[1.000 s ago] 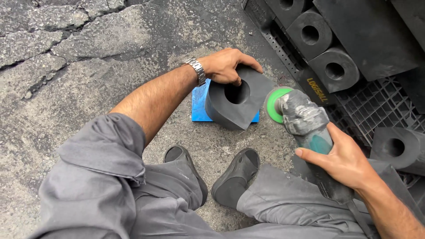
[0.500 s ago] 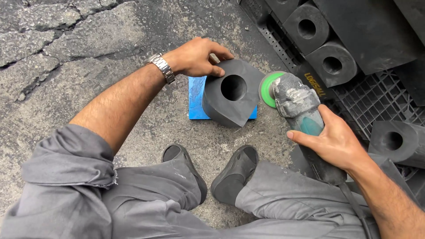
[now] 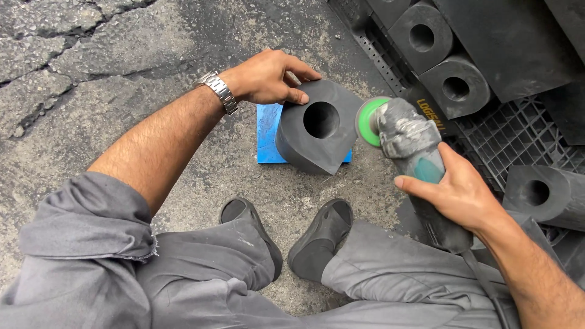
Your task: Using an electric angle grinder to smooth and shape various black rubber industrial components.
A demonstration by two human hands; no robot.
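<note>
A dark grey rubber block (image 3: 317, 131) with a round hole through it lies on a blue pad (image 3: 268, 131) on the asphalt. My left hand (image 3: 268, 76) grips the block's upper left edge, a metal watch on the wrist. My right hand (image 3: 460, 195) holds a dusty angle grinder (image 3: 411, 143) by its body. The grinder's green disc (image 3: 370, 120) sits against the block's right side.
More dark blocks with holes (image 3: 439, 55) lie on a black plastic pallet (image 3: 518, 131) at the upper right, another block (image 3: 542, 192) at the right edge. My grey trouser legs and two dark shoes (image 3: 320, 234) fill the foreground. Cracked asphalt (image 3: 91, 67) spreads left.
The block has been turned on the blue pad and my left hand has shifted from its top to its upper left edge. The grinder disc has stayed close to the block's right side.
</note>
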